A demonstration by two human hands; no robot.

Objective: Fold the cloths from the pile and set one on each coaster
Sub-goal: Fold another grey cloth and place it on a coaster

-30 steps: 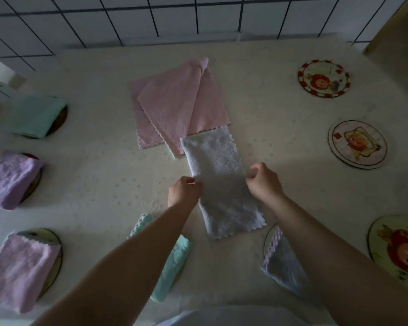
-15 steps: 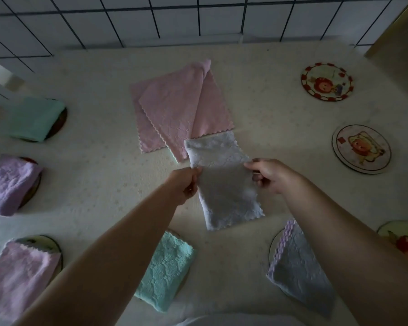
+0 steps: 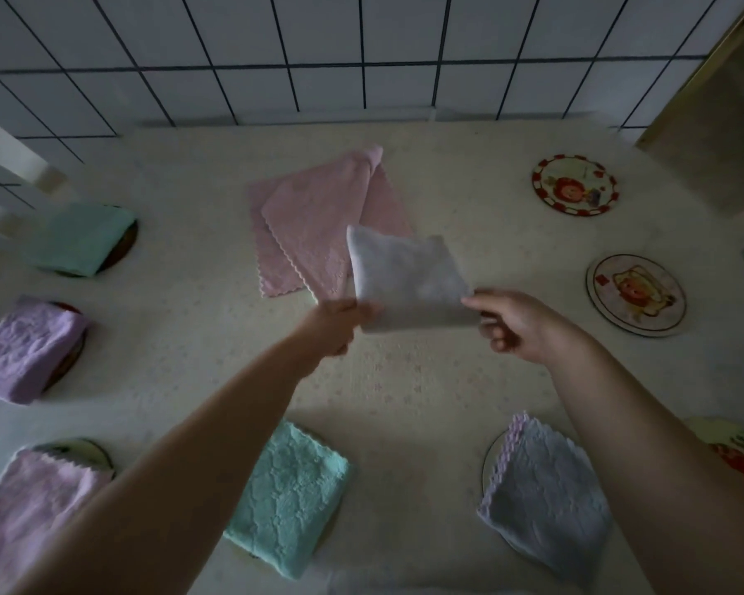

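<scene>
A pale grey-white cloth, folded into a small rectangle, is lifted off the table in the middle. My left hand pinches its near left corner and my right hand pinches its near right corner. Behind it the pile of pink cloths lies flat on the table. Two bare picture coasters sit at the right: a red-rimmed coaster far back and a pale coaster nearer. A third coaster shows partly behind my right forearm.
Folded cloths lie on coasters around me: a green cloth, a purple cloth and a pink cloth at the left, a teal cloth and a grey-blue cloth near me. A tiled wall bounds the table's far edge.
The long grey-white strip that lay on the table has been folded in half and lifted. Both hands have moved away from me and slightly right with it.
</scene>
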